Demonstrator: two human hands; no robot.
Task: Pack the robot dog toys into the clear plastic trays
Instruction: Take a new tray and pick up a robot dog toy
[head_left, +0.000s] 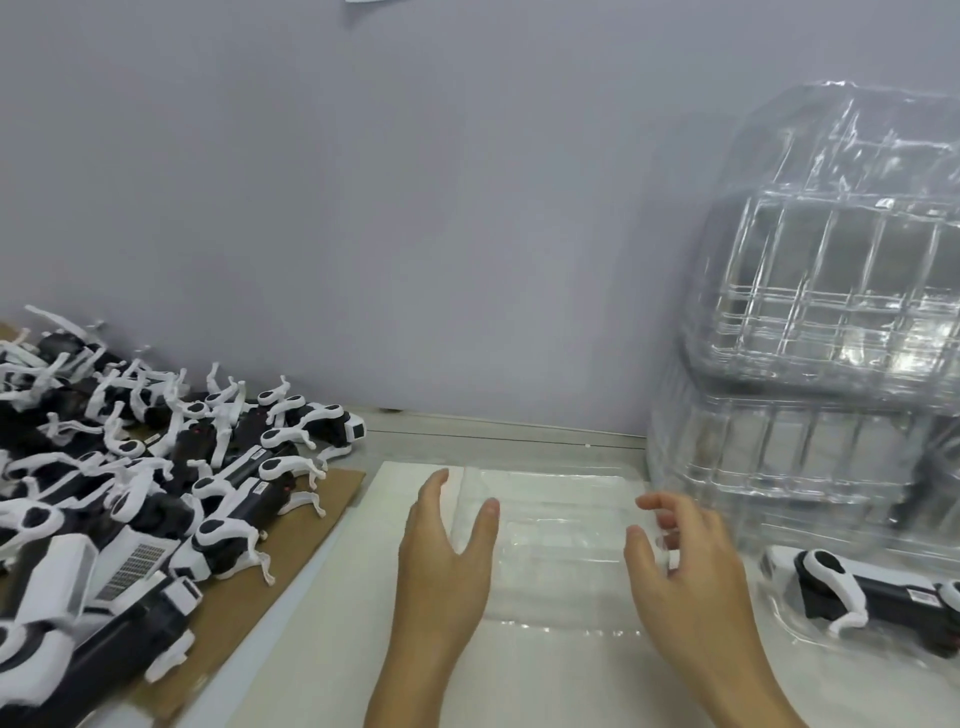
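A clear plastic tray (561, 525) lies flat on a white sheet (322, 623) in front of me. My left hand (447, 551) rests at the tray's left edge with fingers straight. My right hand (680, 561) hovers at its right edge, fingers loosely curled, holding nothing. A heap of black-and-white robot dog toys (130, 478) lies on cardboard (311, 499) at the left. One robot dog (852, 587) lies in another clear tray (795, 629) at the right.
Tall stacks of clear plastic trays (831, 312) stand at the right, against the grey wall (415, 208). The table's back edge runs just behind the flat tray.
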